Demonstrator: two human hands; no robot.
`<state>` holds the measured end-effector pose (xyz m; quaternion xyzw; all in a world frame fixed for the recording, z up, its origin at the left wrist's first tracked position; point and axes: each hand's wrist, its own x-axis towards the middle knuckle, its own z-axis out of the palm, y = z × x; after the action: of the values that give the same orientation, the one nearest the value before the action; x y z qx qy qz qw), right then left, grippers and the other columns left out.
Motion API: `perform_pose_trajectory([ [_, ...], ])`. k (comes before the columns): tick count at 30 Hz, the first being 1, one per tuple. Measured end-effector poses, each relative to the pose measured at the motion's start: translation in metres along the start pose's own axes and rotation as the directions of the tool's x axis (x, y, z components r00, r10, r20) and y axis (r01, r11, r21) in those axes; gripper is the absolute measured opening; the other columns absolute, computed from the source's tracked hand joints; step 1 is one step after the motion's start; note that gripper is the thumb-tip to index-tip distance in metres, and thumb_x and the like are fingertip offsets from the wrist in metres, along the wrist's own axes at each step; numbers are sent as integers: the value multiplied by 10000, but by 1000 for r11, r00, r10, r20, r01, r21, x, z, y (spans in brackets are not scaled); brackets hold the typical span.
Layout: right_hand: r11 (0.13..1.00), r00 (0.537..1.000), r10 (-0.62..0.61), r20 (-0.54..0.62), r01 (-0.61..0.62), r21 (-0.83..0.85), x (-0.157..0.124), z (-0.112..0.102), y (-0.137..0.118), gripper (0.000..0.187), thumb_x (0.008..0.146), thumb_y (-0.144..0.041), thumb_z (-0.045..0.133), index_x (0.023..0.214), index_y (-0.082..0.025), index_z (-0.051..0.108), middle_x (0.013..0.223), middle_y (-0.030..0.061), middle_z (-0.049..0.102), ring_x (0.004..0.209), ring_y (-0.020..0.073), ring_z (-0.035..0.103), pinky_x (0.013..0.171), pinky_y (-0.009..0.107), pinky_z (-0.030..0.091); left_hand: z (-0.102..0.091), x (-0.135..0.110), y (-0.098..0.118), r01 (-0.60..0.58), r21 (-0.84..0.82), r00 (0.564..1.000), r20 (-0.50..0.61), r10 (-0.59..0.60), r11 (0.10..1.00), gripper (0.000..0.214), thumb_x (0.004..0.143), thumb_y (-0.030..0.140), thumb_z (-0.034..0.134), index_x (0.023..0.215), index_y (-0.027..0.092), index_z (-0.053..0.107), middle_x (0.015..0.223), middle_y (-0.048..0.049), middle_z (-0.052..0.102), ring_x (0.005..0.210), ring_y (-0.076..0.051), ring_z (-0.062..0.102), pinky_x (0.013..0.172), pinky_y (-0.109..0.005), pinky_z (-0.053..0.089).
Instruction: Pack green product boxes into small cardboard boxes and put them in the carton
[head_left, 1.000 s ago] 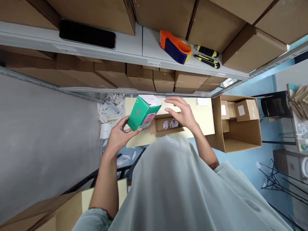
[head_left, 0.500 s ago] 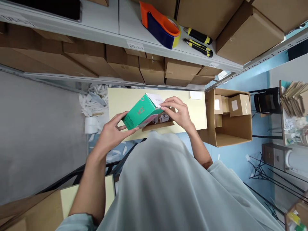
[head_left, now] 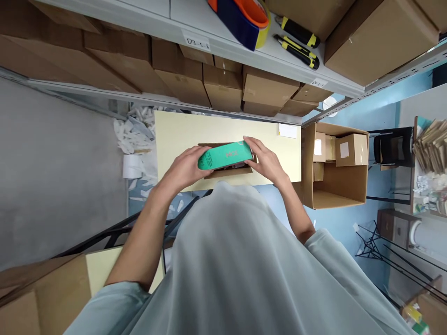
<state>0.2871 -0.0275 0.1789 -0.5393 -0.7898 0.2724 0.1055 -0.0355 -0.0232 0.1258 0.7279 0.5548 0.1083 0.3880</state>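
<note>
A green printed box [head_left: 225, 156] lies level at the mouth of an open brown cardboard box [head_left: 228, 172] on the pale yellow table [head_left: 181, 128]. My left hand [head_left: 190, 165] grips its left end, with the thumb on the near side. At the right end, my right hand [head_left: 263, 160] holds it between fingers and thumb. Most of the carton's inside is hidden beneath the green box; only a dark strip of contents shows along the near edge.
A large open carton [head_left: 338, 197] with several small boxes stands right of the table. Above, a shelf [head_left: 240, 58] carries a tape dispenser [head_left: 244, 21] and two utility knives [head_left: 298, 42]. White paper scraps [head_left: 134, 132] and a white roll [head_left: 132, 166] are at left.
The green box has turned from tilted to nearly level and come down over the brown carton. My right hand has shifted from its white end flap to gripping its right end.
</note>
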Motion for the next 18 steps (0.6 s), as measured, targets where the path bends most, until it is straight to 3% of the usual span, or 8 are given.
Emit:
perform_pose_trajectory([
  [4, 987, 988, 46, 147, -23, -157, 4, 29, 20, 717, 1062, -248, 752, 1734, -251, 502, 1704, 157, 532, 1322, 357, 726, 1074, 475, 661, 21, 15, -6, -11, 81, 997, 78, 4, 997, 783, 776, 190, 756, 1550, 214, 639, 1562, -123, 660, 1463, -401, 591, 1299, -504, 465],
  [8, 964, 968, 15, 251, 53, -260, 16, 55, 40, 518, 1075, -248, 745, 1576, -158, 650, 1612, 222, 595, 1355, 387, 665, 1151, 531, 573, 47, 26, -18, 12, 145, 993, 112, -28, 989, 803, 785, 134, 732, 1579, 171, 614, 1563, -163, 654, 1500, -417, 570, 1307, -520, 467],
  [12, 939, 954, 1, 301, 102, -328, 27, 69, 49, 420, 1067, -227, 736, 1467, -105, 712, 1556, 229, 650, 1481, 410, 508, 1214, 543, 482, 67, 36, -27, 7, 218, 993, 117, -33, 976, 757, 801, 131, 749, 1550, 134, 636, 1529, -215, 665, 1482, -457, 579, 1266, -563, 498],
  [18, 909, 937, 62, 344, 89, -407, 34, 91, 48, 329, 1063, -160, 668, 1365, -78, 767, 1487, 246, 685, 1400, 383, 490, 1197, 527, 426, 85, 49, -29, 17, 364, 981, 173, -85, 931, 691, 800, 146, 757, 1487, 114, 685, 1463, -271, 726, 1407, -499, 598, 1257, -661, 421],
])
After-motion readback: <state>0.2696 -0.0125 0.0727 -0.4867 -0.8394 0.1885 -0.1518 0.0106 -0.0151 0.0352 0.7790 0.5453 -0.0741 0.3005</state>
